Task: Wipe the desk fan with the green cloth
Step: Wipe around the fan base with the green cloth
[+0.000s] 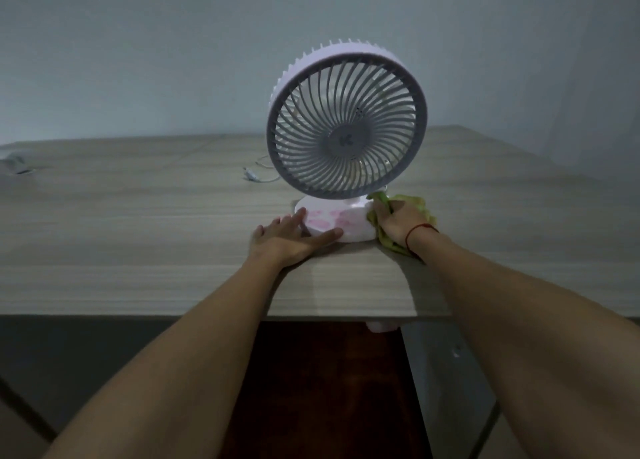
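Observation:
A white desk fan (346, 122) with a grey round grille stands upright on the wooden desk (138, 233), its flat white base (332, 221) marked with pink. My left hand (291, 236) lies flat on the desk, fingers apart, thumb and fingertips touching the base's left front edge. My right hand (398, 221) grips the crumpled green cloth (412, 204) and presses it against the base's right side, next to the fan's stem. A red string circles my right wrist.
A thin white cable with a plug (254, 176) lies on the desk behind and left of the fan. A small pale object (15, 164) sits at the far left edge. The desk's front edge runs below my forearms; a wall rises behind.

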Available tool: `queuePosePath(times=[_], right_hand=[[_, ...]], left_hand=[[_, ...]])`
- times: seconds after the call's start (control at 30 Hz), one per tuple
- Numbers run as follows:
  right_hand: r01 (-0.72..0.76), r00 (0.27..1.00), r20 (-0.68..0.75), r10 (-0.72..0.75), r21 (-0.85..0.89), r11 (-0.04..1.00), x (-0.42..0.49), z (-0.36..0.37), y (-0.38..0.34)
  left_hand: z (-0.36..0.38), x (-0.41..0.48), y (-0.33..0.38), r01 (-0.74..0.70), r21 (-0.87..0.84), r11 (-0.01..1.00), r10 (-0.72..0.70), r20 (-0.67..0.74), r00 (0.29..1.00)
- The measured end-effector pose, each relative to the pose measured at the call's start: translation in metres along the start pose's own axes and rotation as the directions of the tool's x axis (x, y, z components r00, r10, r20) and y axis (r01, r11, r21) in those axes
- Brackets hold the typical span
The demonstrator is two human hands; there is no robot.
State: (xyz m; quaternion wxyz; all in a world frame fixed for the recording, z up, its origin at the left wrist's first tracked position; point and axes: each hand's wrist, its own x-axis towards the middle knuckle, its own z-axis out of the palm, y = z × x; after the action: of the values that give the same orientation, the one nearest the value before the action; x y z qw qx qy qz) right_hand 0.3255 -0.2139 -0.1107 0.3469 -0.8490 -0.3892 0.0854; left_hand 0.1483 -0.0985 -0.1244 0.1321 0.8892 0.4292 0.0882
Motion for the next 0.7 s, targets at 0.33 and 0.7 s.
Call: queuePosePath(times=[0.33,0.7], right_hand=[[0.117,0.993,-0.036,-0.116,0.036,0.992,-0.008,0.018,-0.02],[0.001,1.0,-0.025,-0.001,0.023,1.0,0.001,0.003,-0.007]], left_hand=[[-0.006,0.004,-0.003,-0.005,0.01,1.0,0.005,-0.001,1.0],[-0.003,0.005,0.0,-0.002,0.018,1.0,0.002,-0.008,1.0]])
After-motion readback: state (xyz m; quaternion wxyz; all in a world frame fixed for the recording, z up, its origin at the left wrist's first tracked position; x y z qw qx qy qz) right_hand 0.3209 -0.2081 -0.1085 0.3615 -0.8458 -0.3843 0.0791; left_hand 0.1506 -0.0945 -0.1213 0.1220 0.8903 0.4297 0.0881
